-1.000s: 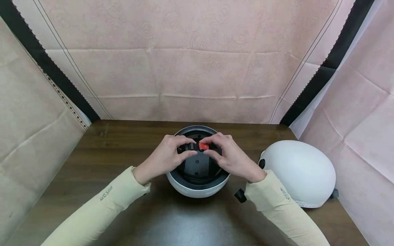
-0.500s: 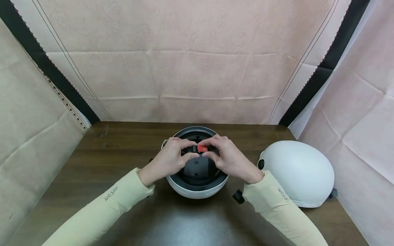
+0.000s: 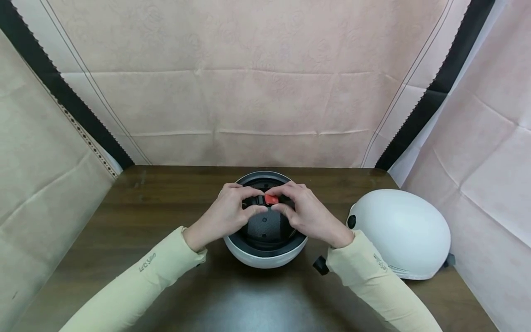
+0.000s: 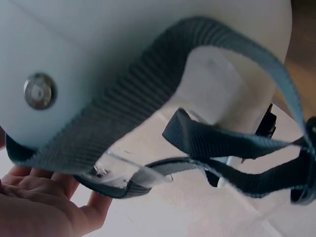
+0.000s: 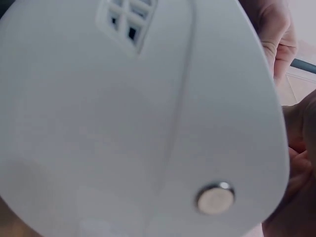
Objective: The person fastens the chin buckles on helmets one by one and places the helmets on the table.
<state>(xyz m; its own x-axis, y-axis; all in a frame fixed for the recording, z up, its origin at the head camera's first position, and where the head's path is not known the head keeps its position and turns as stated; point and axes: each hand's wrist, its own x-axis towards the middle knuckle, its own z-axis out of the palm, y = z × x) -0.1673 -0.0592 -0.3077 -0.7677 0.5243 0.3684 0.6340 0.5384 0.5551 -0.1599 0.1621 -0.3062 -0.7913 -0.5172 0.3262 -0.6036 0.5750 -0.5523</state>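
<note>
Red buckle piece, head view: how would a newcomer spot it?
On the brown table, find the central white helmet, its open side facing the camera. Above its dark interior, the right hand pinches the red buckle piece, just right of the black buckle part. It's the only red thing; the part beside it is black.

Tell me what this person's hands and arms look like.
The left hand and right hand wear no gloves. Long, pale yellowish sleeves reach down to them, with small dark lettering near each cuff.
</note>
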